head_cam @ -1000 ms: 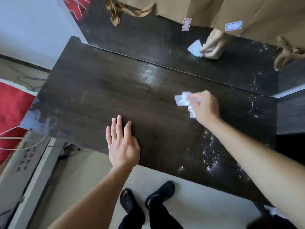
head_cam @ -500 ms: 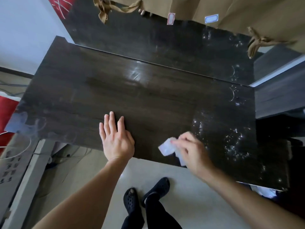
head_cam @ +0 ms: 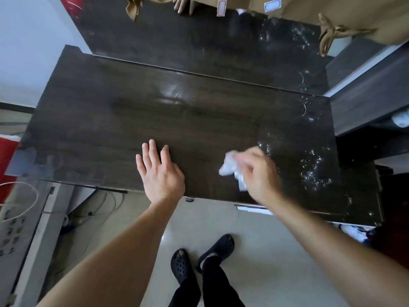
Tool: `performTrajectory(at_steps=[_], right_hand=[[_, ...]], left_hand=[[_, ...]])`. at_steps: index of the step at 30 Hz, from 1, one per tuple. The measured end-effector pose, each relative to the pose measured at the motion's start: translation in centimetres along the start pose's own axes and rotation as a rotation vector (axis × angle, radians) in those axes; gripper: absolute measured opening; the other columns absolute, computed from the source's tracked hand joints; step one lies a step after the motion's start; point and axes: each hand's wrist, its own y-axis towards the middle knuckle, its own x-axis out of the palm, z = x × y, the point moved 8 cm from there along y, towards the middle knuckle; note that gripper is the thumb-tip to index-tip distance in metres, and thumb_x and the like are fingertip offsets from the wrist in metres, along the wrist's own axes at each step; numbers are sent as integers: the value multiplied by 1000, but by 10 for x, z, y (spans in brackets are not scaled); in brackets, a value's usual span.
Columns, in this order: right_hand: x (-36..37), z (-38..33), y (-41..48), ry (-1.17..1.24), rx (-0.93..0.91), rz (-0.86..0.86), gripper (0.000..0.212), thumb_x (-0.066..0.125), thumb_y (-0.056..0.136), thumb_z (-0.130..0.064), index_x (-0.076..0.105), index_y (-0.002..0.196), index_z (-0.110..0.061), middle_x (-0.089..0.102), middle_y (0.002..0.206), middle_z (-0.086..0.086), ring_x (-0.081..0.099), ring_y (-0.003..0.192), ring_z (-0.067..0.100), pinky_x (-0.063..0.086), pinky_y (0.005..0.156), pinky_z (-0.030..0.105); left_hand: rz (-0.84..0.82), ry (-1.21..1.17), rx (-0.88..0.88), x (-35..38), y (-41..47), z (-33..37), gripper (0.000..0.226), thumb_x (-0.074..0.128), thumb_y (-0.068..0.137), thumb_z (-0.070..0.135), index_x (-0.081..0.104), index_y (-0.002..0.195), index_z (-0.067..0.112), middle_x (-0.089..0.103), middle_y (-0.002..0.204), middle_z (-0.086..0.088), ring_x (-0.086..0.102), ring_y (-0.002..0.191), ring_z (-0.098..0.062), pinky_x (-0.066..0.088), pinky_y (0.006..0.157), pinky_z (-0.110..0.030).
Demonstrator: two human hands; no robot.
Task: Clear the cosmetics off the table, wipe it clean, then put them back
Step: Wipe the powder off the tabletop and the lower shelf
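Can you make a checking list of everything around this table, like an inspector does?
Surface: dark wooden table, glossy, with white specks on its right part.
Job's things: crumpled white tissue on the table near the front edge; no cosmetics seen.
Clutter: nothing seen.
Hands: left hand lies flat on the table with straight fingers; right hand grips the tissue and is blurred.
Cables: white cord looped at the left; thin cables under the table.
Surroundings: mirror behind the table, red cloth at the left, black clogs on a pale floor.
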Motion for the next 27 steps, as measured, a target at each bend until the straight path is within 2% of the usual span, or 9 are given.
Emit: performTrajectory(at_steps=[3, 5, 9, 11, 13, 17, 21, 24, 27], right_hand=[[20, 10, 52, -54, 136, 96, 26, 52, 89, -4, 73, 101, -14, 52, 88, 3, 55, 86, 24, 32, 64, 9], [44, -3, 37, -135, -11, 85, 28, 55, 87, -2, 72, 104, -15, 52, 86, 6, 50, 82, 23, 37, 69, 19], [64, -18, -64, -128, -226, -130, 30, 46, 91, -9, 70, 107, -18, 50, 86, 1, 42, 80, 14, 38, 69, 21], [64, -5, -106, -155, -180, -295, 32, 43, 87, -10, 70, 97, -22, 45, 87, -7, 40, 81, 7, 37, 68, 20], [54, 11, -128, -71, 1, -369, 31, 46, 85, -9, 72, 92, -25, 49, 89, -11, 46, 81, 1, 38, 71, 16], [0, 19, -95, 191, 234, -214, 30, 56, 89, -2, 68, 92, -29, 64, 88, -11, 59, 80, -5, 40, 69, 8], [-74, 46, -9, 150, 244, 100, 19, 57, 86, -1, 63, 86, -19, 60, 73, -10, 52, 64, 0, 39, 58, 11], [-117, 82, 64, 35, 303, 289, 14, 56, 85, -7, 64, 89, -17, 61, 80, -4, 58, 79, 17, 40, 66, 21], [-145, 120, 121, -61, 401, 392, 22, 50, 86, -5, 65, 97, -16, 68, 100, 3, 61, 91, 20, 41, 74, 22]], left_hand=[[1, -9, 9, 0, 0, 0, 53, 23, 83, 21, 55, 123, 7, 38, 147, -19, 28, 140, -35, 15, 116, -50], [2, -14, 18, 0, 0, -1, 53, 23, 82, 20, 55, 123, 7, 39, 146, -19, 28, 140, -35, 15, 116, -50], [12, -18, 21, 0, 1, -1, 51, 27, 81, 19, 57, 121, 7, 41, 145, -20, 30, 139, -36, 18, 115, -52], [8, -24, 20, -2, 0, 1, 52, 25, 81, 19, 57, 121, 6, 41, 145, -20, 30, 139, -36, 18, 115, -52], [7, -34, 23, -3, 1, 1, 52, 25, 82, 19, 57, 120, 5, 41, 144, -21, 30, 138, -37, 18, 115, -52], [14, -23, 28, -2, 0, 1, 50, 28, 82, 17, 57, 120, 5, 41, 144, -22, 31, 138, -37, 18, 115, -52], [18, 4, -4, -5, -1, 5, 45, 34, 81, 11, 57, 119, 4, 41, 144, -22, 31, 138, -38, 19, 114, -53], [12, -38, -15, -2, -14, 30, 45, 43, 77, 3, 58, 119, 5, 44, 141, -20, 34, 136, -37, 21, 114, -52], [4, -24, -27, 10, -32, 64, 46, 34, 80, 11, 57, 119, 6, 43, 142, -19, 32, 137, -36, 19, 115, -50]])
